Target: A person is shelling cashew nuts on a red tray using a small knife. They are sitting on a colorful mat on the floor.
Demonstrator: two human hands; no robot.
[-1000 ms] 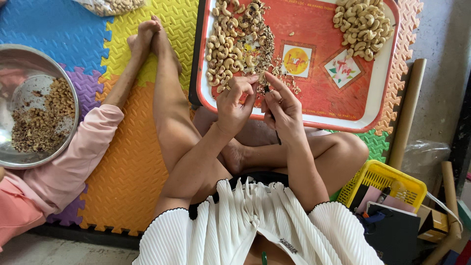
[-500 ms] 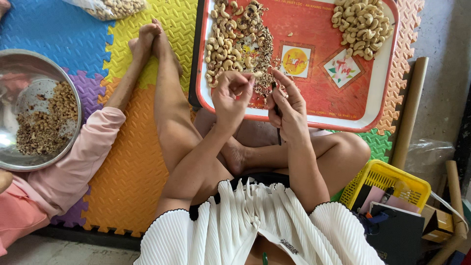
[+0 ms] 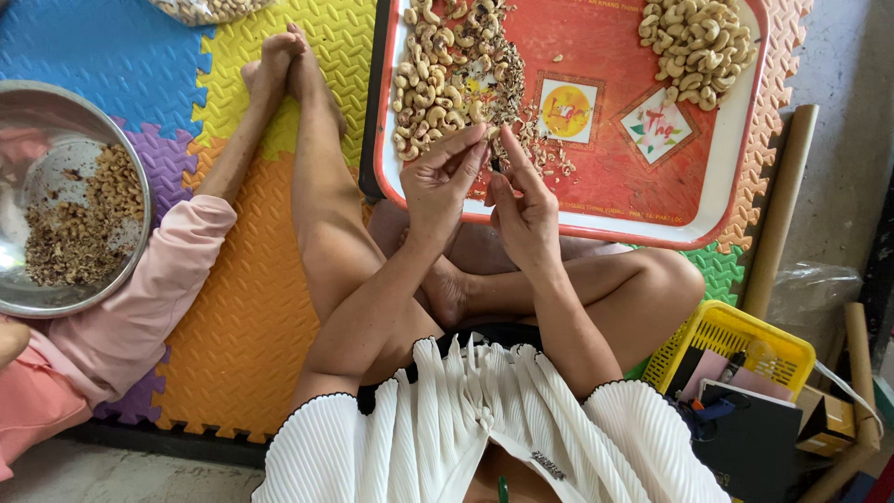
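Hands: both are raised together over the near rim of a red tray [image 3: 596, 177], fingertips meeting above its lower left part.
Left hand [image 3: 440, 182]: fingers are curled and drawn toward the thumb, in a pinch on something very small (most likely a cashew, though the piece itself is hidden by the fingers).
Right hand [image 3: 523, 207]: the forefinger is stretched up and away from the body, the other fingers are folded; a thin dark tool [image 3: 494, 164] is seen between the two hands, pinched at the fingertips.
Tool axis: the long axis runs roughly straight away from the body, toward the far side of the tray; which end is the tip cannot be told.
Unpeeled heap [image 3: 438, 65]: brownish cashews are piled on the tray's left part, with husk scraps scattered just beside the hands.
Peeled heap [image 3: 697, 39]: paler cashews are gathered in the tray's far right corner, well apart from the hands.
Floor: coloured foam mats [image 3: 233, 279] are laid under the tray and the crossed legs.
Steel bowl [image 3: 70, 200]: husks are held in it, at far left, beside a pink sleeve [image 3: 140, 298] of another person.
Yellow basket [image 3: 736, 349]: it is set near the right knee.
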